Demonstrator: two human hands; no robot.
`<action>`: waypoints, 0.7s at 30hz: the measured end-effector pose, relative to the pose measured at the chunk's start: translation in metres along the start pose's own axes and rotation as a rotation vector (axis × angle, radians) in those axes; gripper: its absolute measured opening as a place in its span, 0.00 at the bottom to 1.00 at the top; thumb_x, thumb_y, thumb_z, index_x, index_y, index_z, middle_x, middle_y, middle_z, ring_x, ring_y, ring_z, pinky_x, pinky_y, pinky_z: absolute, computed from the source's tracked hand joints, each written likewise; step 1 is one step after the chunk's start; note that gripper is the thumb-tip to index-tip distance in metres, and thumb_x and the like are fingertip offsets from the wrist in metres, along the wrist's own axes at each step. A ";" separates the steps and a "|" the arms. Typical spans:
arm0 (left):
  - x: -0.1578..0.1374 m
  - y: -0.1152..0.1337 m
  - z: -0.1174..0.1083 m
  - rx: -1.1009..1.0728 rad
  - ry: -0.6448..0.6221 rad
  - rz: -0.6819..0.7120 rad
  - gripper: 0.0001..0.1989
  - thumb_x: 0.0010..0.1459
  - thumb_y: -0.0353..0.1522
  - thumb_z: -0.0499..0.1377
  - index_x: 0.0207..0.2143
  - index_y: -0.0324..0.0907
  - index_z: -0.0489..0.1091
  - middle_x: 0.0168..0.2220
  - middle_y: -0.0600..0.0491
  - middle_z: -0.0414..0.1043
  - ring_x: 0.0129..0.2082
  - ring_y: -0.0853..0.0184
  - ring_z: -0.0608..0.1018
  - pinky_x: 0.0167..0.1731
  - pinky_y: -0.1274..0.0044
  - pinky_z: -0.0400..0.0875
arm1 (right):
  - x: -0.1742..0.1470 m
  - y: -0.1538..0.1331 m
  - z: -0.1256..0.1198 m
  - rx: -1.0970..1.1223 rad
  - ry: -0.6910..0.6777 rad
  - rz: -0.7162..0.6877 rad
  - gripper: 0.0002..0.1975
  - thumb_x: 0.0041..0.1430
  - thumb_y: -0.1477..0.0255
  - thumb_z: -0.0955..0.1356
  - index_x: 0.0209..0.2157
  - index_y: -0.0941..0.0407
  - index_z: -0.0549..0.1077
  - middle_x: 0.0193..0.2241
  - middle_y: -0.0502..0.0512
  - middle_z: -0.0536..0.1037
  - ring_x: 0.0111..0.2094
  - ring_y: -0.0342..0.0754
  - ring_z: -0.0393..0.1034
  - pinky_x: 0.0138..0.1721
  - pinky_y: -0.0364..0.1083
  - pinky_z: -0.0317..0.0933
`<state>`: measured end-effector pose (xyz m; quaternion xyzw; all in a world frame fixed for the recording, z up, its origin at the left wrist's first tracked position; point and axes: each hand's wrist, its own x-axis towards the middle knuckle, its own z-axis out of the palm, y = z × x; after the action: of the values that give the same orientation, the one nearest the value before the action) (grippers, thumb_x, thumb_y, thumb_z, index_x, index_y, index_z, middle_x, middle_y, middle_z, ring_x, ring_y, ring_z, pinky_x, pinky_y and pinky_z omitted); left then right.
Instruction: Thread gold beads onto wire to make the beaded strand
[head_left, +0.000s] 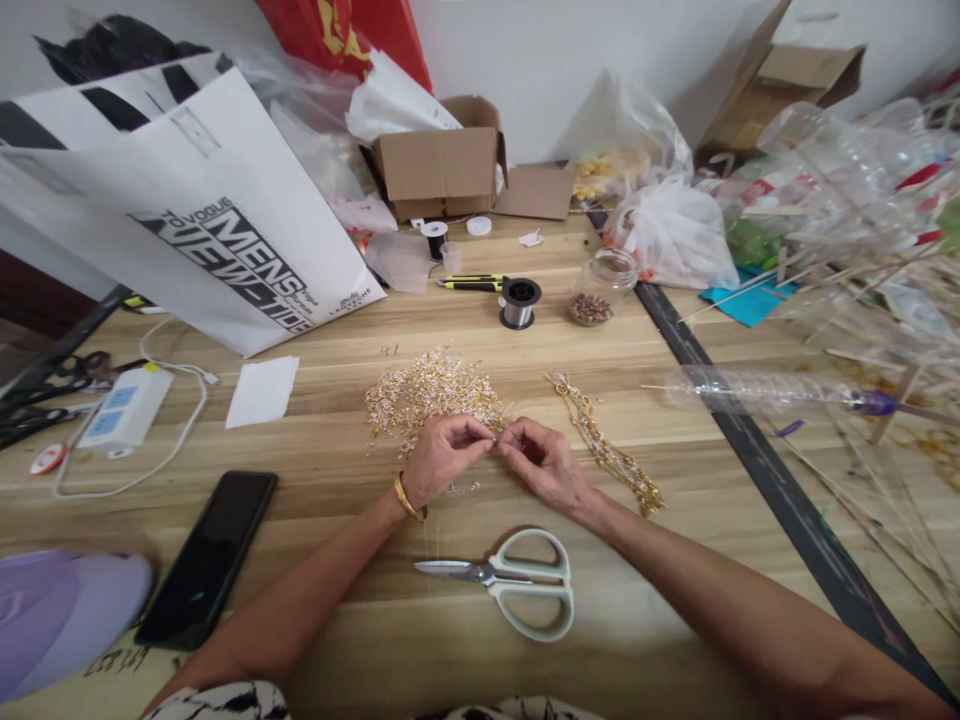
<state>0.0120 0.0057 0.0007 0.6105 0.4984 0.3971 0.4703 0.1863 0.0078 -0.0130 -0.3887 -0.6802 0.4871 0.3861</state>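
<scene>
My left hand (448,455) and my right hand (546,462) meet fingertip to fingertip over the wooden table, both pinched closed. Whatever lies between the fingertips is too small to name. A short beaded chain (465,488) shows just below my left hand. Right behind the hands spreads a loose pile of small gold and silvery beads or findings (431,390). To the right of my right hand lies a bundle of gold and silver beaded strands (606,445). White-handled scissors (517,582) rest in front of my hands, blades pointing left.
Behind the pile are a wire spool (519,303), a yellow-black cutter (472,284) and a glass jar of beads (600,288). A phone (210,560), power strip (126,410) and large paper bag (195,210) stand left. Plastic bottles and sticks (862,230) crowd the right.
</scene>
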 end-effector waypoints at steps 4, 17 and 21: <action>0.000 0.003 0.001 0.016 -0.002 0.007 0.04 0.48 0.28 0.62 0.27 0.35 0.73 0.27 0.49 0.76 0.27 0.69 0.77 0.30 0.79 0.72 | 0.000 0.001 0.000 0.006 0.001 0.001 0.10 0.58 0.65 0.65 0.29 0.58 0.68 0.21 0.48 0.66 0.21 0.40 0.57 0.20 0.40 0.52; 0.000 0.004 0.000 0.069 0.000 0.059 0.04 0.51 0.29 0.60 0.28 0.36 0.73 0.27 0.50 0.76 0.27 0.70 0.76 0.30 0.80 0.71 | 0.001 0.000 0.000 -0.004 0.007 0.001 0.09 0.58 0.67 0.65 0.28 0.58 0.67 0.20 0.47 0.65 0.20 0.40 0.56 0.20 0.40 0.50; 0.000 0.005 -0.002 0.087 -0.004 0.063 0.04 0.51 0.29 0.60 0.28 0.36 0.73 0.27 0.51 0.76 0.27 0.70 0.76 0.30 0.80 0.71 | 0.000 0.002 0.000 -0.003 0.006 -0.014 0.08 0.58 0.67 0.65 0.29 0.58 0.68 0.20 0.47 0.65 0.20 0.39 0.55 0.20 0.39 0.50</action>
<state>0.0114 0.0056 0.0058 0.6465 0.4948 0.3882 0.4318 0.1863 0.0087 -0.0150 -0.3859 -0.6825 0.4822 0.3909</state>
